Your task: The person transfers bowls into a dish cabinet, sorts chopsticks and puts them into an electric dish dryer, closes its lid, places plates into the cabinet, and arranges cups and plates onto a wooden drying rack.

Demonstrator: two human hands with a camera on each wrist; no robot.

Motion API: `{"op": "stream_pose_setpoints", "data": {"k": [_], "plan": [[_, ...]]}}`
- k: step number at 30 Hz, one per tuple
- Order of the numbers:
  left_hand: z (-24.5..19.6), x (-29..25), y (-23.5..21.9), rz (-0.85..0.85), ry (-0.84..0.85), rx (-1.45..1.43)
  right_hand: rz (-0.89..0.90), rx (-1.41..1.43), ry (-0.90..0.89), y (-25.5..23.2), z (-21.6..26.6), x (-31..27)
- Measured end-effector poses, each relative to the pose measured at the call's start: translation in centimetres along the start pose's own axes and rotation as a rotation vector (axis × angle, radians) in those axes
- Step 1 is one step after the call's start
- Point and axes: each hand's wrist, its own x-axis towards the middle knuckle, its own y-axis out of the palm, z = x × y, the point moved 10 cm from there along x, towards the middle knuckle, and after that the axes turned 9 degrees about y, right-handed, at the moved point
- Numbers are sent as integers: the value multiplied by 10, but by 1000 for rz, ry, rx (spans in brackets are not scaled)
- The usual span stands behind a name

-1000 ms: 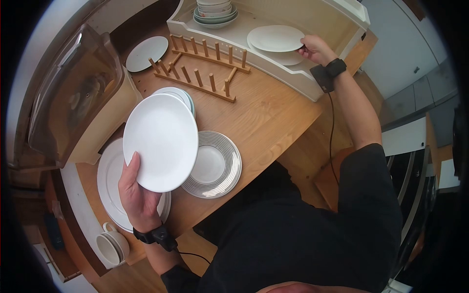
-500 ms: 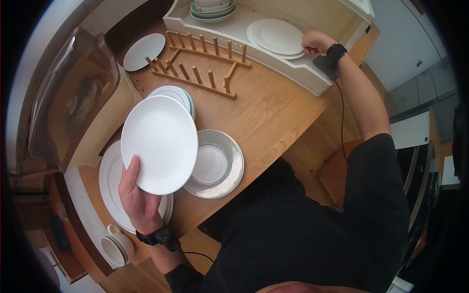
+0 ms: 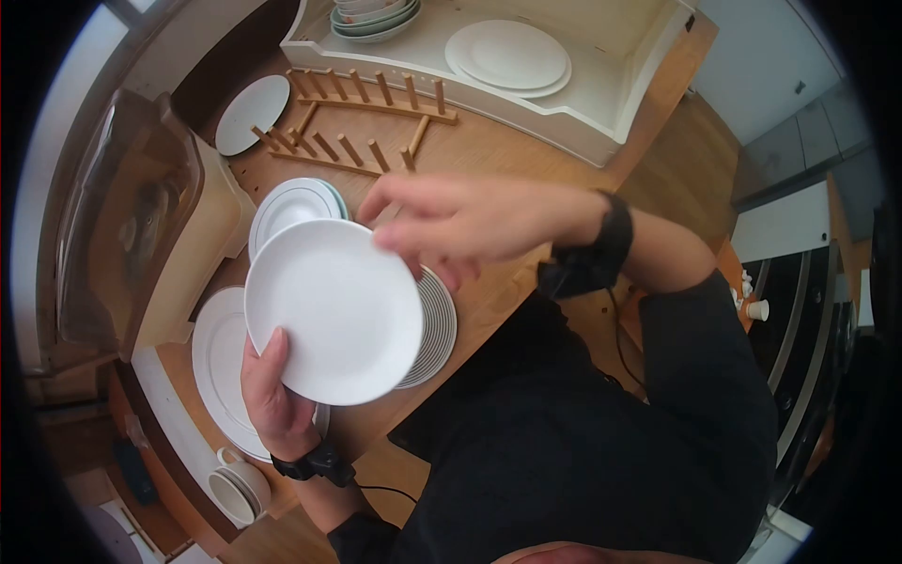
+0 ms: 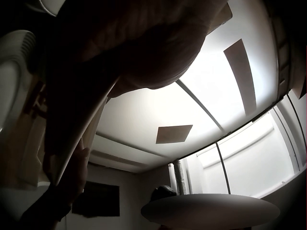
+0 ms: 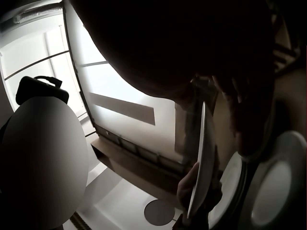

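While the left hand (image 3: 277,399) grips a white oval plate (image 3: 334,305) by its near edge, thumb on the face, the right hand (image 3: 474,221) spreads relaxed fingers at the far edge; whether they touch it, I cannot tell. Held above the wooden table (image 3: 512,155), the plate partly blocks the ribbed-rim plate (image 3: 438,334), rimmed plates (image 3: 282,209) and large plates (image 3: 218,367). Beyond lie the peg rack (image 3: 352,99), a lone plate (image 3: 252,115) and a white tray (image 3: 564,130) bearing plates and bowls (image 3: 376,19); stacked cups (image 3: 235,493) sit at the near left.
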Motion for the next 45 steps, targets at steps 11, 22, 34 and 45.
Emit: {"op": "stream_pose_setpoints", "data": {"k": [11, 22, 34, 45], "plan": [[-3, -6, 54, 309, -58, -242, -333, 232, -165, -76, 8, -34], [-2, -11, 51, 381, -44, -127, -1060, 201, 136, -327, -104, -40], [3, -10, 47, 373, -69, -116, -909, 287, 333, -339, -148, -18], [2, -9, 44, 380, -62, -97, -923, -512, 581, -374, -123, -12]]}}
